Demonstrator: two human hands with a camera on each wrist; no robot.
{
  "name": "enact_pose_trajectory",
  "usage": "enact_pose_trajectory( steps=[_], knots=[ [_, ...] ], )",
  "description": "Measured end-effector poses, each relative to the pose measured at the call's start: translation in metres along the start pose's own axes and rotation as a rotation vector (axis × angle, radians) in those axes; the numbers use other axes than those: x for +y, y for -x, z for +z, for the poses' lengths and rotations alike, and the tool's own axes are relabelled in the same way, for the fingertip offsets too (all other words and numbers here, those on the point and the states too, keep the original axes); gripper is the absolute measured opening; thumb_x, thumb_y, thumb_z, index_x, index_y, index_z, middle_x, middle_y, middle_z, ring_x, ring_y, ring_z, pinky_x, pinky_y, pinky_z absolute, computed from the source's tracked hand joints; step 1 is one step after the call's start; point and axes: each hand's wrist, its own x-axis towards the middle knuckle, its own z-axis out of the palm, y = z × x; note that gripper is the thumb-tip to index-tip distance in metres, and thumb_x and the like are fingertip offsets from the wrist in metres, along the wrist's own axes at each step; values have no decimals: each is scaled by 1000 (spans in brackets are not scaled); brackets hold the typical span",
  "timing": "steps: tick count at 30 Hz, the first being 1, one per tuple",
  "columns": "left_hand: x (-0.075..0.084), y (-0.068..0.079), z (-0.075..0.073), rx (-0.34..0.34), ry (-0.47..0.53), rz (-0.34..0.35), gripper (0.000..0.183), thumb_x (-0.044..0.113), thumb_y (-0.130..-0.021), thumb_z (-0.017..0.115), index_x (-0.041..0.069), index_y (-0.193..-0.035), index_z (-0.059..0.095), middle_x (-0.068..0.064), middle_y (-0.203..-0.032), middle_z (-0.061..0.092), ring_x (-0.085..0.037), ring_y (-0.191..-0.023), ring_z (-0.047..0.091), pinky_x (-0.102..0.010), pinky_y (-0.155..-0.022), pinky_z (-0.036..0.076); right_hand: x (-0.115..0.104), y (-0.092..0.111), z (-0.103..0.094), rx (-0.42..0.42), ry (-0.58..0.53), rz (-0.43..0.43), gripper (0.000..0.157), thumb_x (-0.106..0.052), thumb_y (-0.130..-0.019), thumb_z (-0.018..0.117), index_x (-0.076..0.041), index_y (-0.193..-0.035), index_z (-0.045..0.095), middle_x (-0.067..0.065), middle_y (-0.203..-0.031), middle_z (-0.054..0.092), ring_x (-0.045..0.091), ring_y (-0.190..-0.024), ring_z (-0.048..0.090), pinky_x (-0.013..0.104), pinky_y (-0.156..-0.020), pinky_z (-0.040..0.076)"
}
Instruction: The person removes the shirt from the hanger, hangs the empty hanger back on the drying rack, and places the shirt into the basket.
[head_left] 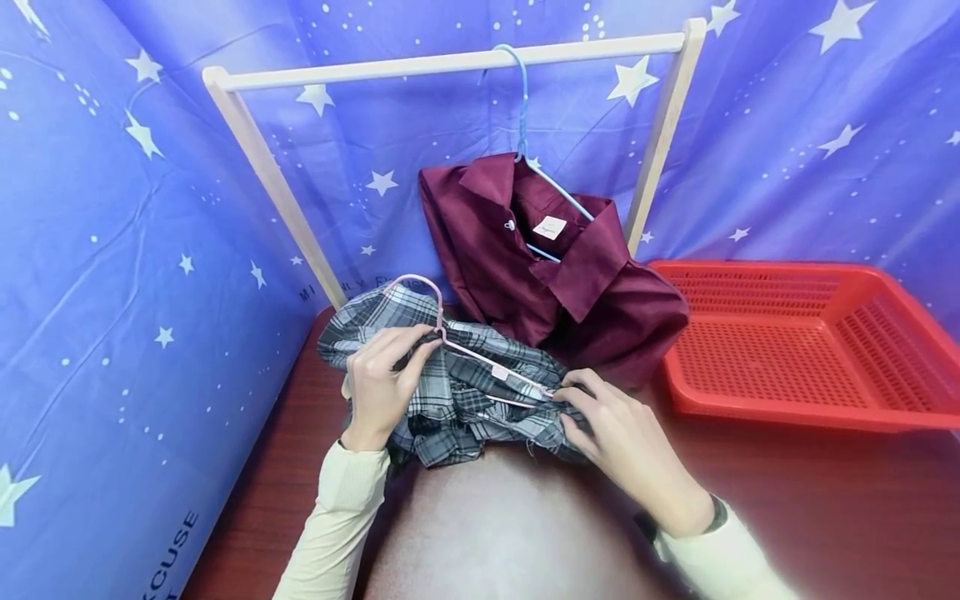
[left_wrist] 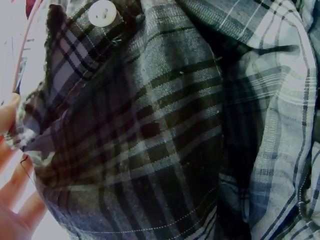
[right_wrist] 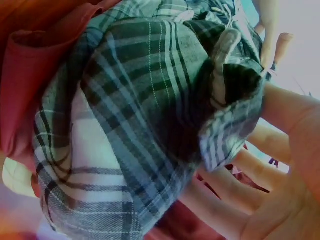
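A grey and black plaid shirt (head_left: 427,392) lies bunched at the foot of the rack, with a pink hanger (head_left: 480,358) partly inside it. My left hand (head_left: 382,379) pinches the hanger just below its hook. At the hanger's right end, my right hand (head_left: 618,437) pinches the edge of the plaid shirt between thumb and fingers. Plaid cloth (left_wrist: 150,125) with a white button (left_wrist: 102,13) fills the left wrist view. In the right wrist view, the shirt's cloth (right_wrist: 135,110) hangs beside my right hand (right_wrist: 270,185). The hanger's lower part is largely hidden by cloth.
A maroon shirt (head_left: 480,242) hangs from a light blue hanger (head_left: 522,100) on a wooden rack (head_left: 360,71), close behind the plaid shirt. To the right stands a red plastic basket (head_left: 810,408). The brown table (head_left: 487,533) is backed by a blue star-patterned curtain (head_left: 150,250).
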Motion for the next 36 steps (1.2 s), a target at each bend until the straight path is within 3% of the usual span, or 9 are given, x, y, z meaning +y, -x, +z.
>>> enact_pose_trajectory(
  steps=[7, 13, 20, 25, 28, 36],
  knots=[
    [-1, 1, -1, -9, 2, -20, 15, 16, -83, 80, 10, -97, 79, -3, -87, 76, -18, -78, 70, -33, -73, 54, 1, 4, 1, -16, -53, 11, 25, -7, -81, 67, -12, -106, 70, 1, -111, 58, 10, -75, 58, 31, -64, 51],
    [-2, 2, 0, -13, 4, -8, 17, 16, -83, 80, 9, -98, 79, -5, -87, 76, -19, -78, 70, -36, -75, 54, -4, 10, 2, 41, -47, 37, 21, -6, -81, 67, -9, -102, 72, 4, -113, 59, 13, -78, 62, 33, -65, 53],
    [-4, 1, -2, -4, 12, -21, 17, 14, -82, 81, 9, -98, 79, -4, -87, 76, -19, -78, 70, -36, -75, 54, -6, 12, 0, 82, -13, 84, 27, -8, -80, 72, -11, -107, 70, 8, -115, 55, 13, -67, 61, 31, -56, 51],
    [-4, 2, -3, 0, 17, -29, 16, 13, -82, 80, 10, -98, 79, -3, -87, 76, -18, -77, 69, -32, -72, 54, -4, 14, -3, 93, 30, 86, 33, -11, -80, 71, -13, -113, 70, 7, -108, 58, 19, -76, 65, 37, -57, 52],
    [-4, 2, -3, -1, 14, -26, 16, 14, -83, 80, 10, -98, 79, -4, -88, 76, -18, -78, 70, -33, -72, 54, -4, 15, -3, 106, 44, 89, 33, -11, -81, 69, -12, -114, 70, 4, -100, 63, 21, -73, 66, 39, -55, 51],
    [0, 2, -3, 10, 23, -58, 19, 15, -83, 80, 10, -101, 79, -4, -90, 76, -19, -82, 69, -30, -78, 53, -3, 15, -2, 138, -12, 64, 34, -3, -78, 68, -8, -112, 71, 2, -91, 65, 16, -70, 65, 36, -57, 52]
  ],
)
